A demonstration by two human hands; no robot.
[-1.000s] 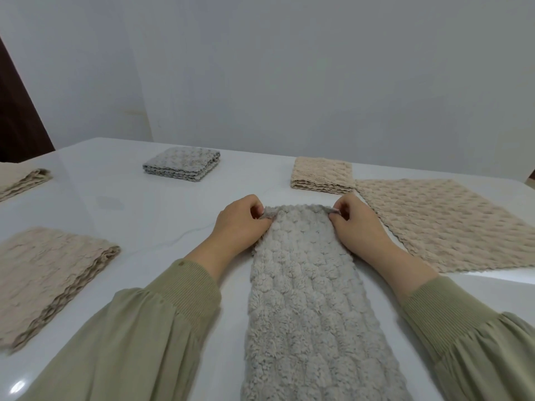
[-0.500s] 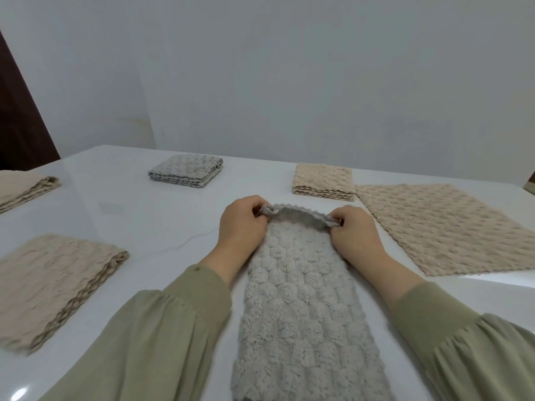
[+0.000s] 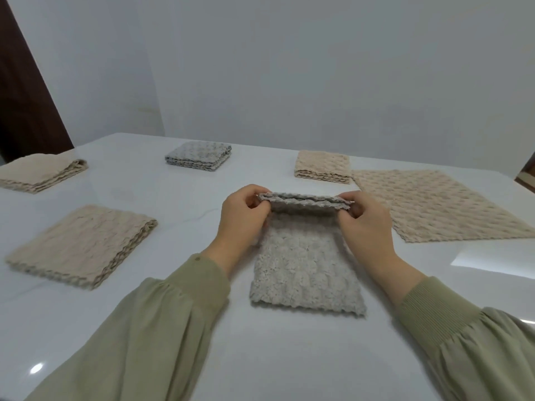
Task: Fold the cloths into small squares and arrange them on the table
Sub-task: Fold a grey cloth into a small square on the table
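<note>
Both the left hand (image 3: 244,217) and right hand (image 3: 365,224) pinch the far edge of the grey cloth (image 3: 304,267) at the table (image 3: 179,198) centre; I think this edge must meet the near edge exactly, corners together

Six cloths are on the one white table (image 3: 275,357): two grey, four beige. Of the grey pair, the long grey cloth (image 3: 304,270) is pinched at its far edge by the two hands, left hand (image 3: 243,221) and right hand (image 3: 364,224). The folded grey square (image 3: 199,155) sits beyond the left hand. Three beige cloths are folded: the near beige stack (image 3: 84,244) and the far beige stack (image 3: 43,172), left of the left hand, and the beige square (image 3: 322,167), beyond the right hand. One spread beige cloth (image 3: 437,204) lies right of the right hand.
</note>
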